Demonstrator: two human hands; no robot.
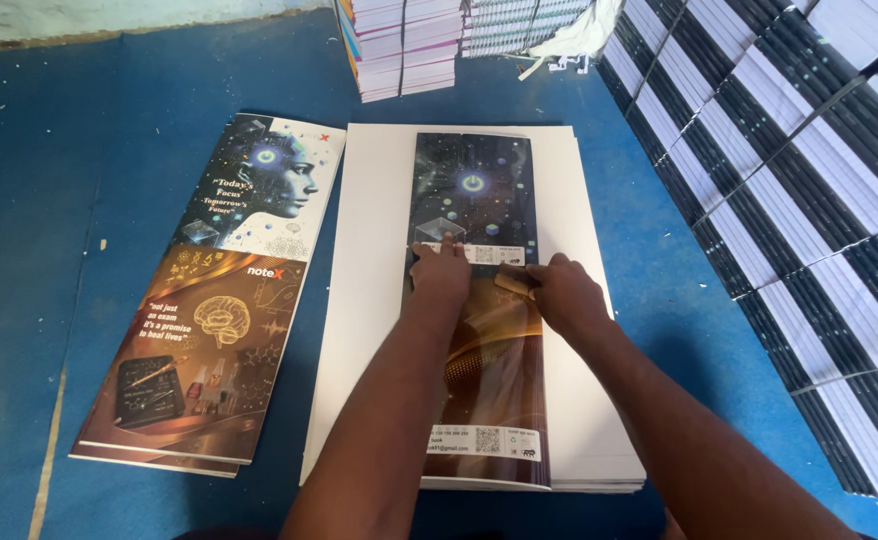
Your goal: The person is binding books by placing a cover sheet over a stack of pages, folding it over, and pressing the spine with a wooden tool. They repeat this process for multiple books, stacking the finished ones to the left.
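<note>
Left hand (441,272) lies flat, fingers spread, pressing down on the long printed cover strip (479,330) atop the white sheet stack (369,300). Right hand (566,293), just beside it, curls loosely around a small tan block (515,285) held against the same strip. Another stack of printed covers (214,300) lies farther left on the blue floor (59,200).

Bindery workshop: stacked notebooks (809,200), printed cover sheets (214,300).

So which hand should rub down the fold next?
Probably the right hand: it grips a small tan block on the glossy dark printed cover sheet, while the left hand presses flat.
</note>
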